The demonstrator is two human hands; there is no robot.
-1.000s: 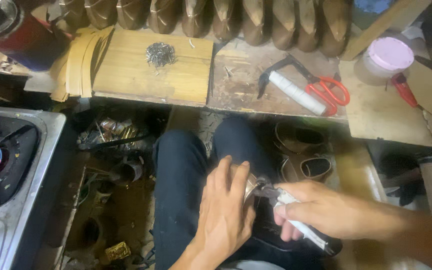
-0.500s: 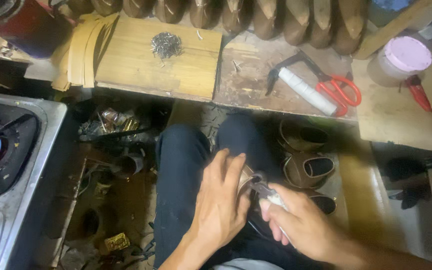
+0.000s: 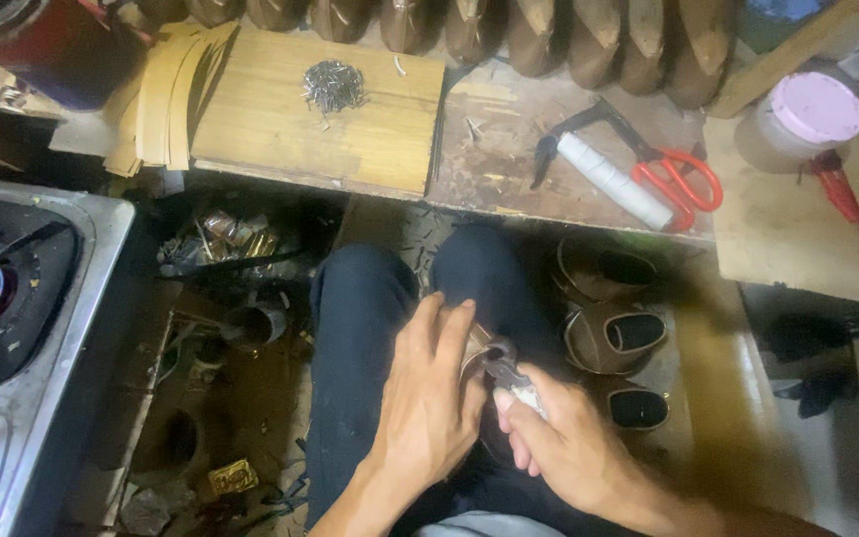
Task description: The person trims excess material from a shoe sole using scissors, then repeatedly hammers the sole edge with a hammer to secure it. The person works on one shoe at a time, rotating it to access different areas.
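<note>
The left hand (image 3: 429, 398) lies palm down over the lap, fingers together and curved around what it grips. The right hand (image 3: 564, 443) is just beside it, closed in a fist, thumb pressed toward the left fingertips. Both forearms come from below.

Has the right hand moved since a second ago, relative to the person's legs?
Yes. The right hand has drawn in toward the left hand, its forearm now less stretched across the dark trousers, gripping pliers.
</note>
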